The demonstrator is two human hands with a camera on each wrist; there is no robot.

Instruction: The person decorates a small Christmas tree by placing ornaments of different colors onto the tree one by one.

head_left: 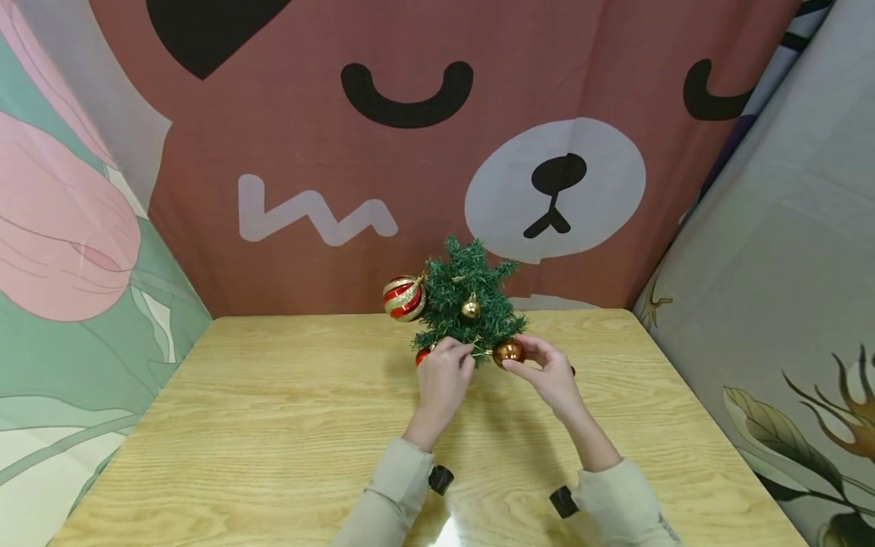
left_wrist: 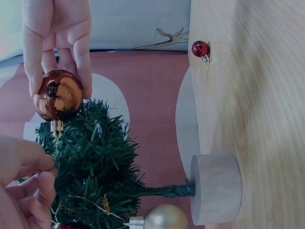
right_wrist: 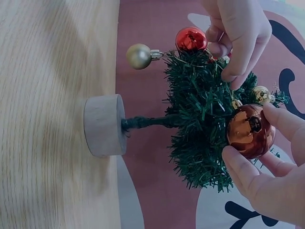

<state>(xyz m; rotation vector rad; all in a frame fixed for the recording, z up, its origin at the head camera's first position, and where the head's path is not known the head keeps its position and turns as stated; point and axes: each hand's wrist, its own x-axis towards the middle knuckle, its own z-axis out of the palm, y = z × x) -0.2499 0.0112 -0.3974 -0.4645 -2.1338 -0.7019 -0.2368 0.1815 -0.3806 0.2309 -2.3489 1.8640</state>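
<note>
A small green artificial Christmas tree (head_left: 472,277) stands on a round pale wooden base (left_wrist: 217,188). My right hand (head_left: 552,378) holds a shiny copper Christmas ball (head_left: 509,352) between thumb and fingers at the tree's front right. At the ball's gold cap (left_wrist: 57,128), my left hand (head_left: 443,380) pinches the thin gold hanging cord, close against the branches. A red ball (right_wrist: 191,38) and a matte pale gold ball (right_wrist: 138,56) hang low on the left side. Higher up are a small gold ball (head_left: 470,308) and a big red-and-gold striped ball (head_left: 404,298).
On the wood-grain table (head_left: 273,410), a small dark red ball (left_wrist: 200,48) with a cord loop lies right of the tree, mostly hidden behind my right hand in the head view. A printed bear curtain (head_left: 307,152) hangs behind the table, with patterned cloths on both sides.
</note>
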